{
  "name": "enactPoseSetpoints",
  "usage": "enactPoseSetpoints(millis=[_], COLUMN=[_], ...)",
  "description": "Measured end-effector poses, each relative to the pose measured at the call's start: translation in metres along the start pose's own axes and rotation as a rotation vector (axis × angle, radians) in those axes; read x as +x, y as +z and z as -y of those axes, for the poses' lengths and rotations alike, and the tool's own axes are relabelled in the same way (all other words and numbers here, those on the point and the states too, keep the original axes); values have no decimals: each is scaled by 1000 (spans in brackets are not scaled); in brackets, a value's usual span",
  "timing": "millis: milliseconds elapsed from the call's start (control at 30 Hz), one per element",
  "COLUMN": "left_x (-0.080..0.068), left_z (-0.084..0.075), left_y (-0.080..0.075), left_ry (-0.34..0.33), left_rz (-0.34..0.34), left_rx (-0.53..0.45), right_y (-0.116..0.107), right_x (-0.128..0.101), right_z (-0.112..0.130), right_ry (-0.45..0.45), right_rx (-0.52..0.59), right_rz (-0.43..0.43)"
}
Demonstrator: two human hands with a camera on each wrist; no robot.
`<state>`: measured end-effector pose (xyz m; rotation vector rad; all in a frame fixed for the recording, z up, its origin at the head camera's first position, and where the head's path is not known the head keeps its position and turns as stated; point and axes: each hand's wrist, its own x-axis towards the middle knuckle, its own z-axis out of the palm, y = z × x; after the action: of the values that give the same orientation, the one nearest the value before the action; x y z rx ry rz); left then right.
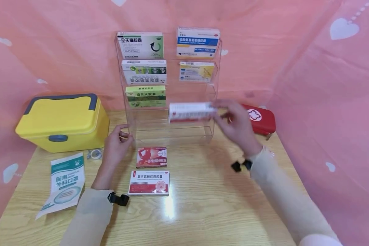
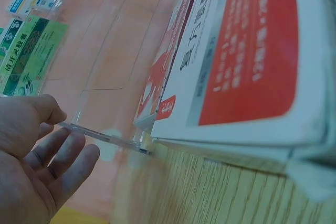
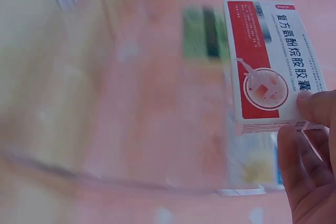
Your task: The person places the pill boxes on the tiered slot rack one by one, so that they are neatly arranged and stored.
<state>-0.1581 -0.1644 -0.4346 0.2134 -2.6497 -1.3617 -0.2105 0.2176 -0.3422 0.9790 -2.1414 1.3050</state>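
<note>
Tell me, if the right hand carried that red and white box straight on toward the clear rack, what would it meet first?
Probably the clear rack itself: the right hand holds the red and white box level with an empty right-hand tier, though depth is hard to judge.

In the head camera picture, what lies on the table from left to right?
Face mask packet → yellow case → left hand → clear rack → right hand holding a red-and-white box → red first-aid pouch.
</note>
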Motion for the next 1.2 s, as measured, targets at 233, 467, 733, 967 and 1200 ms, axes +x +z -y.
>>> enactPoseSetpoints(millis=[233,467,733,967,1200], left_x=[1,1,2,2,1], left_z=[-1,0,2,1,1], left_y=[4,4,4,1,0], left_ry=[0,-13,-12,-20,-12], left_rz=[5,10,8,11,8], left_rx=[6,9,16,27,31], right_y=[-17,-11,-8,-10,-9], right_x=[69,83,81,80,80], right_z=[-32,-39,-45,-52,-53], right_ry=[95,177,152,66,99], right_rx=[-217,-311,-490,-607,-618], right_rz=[31,173,273,292,317])
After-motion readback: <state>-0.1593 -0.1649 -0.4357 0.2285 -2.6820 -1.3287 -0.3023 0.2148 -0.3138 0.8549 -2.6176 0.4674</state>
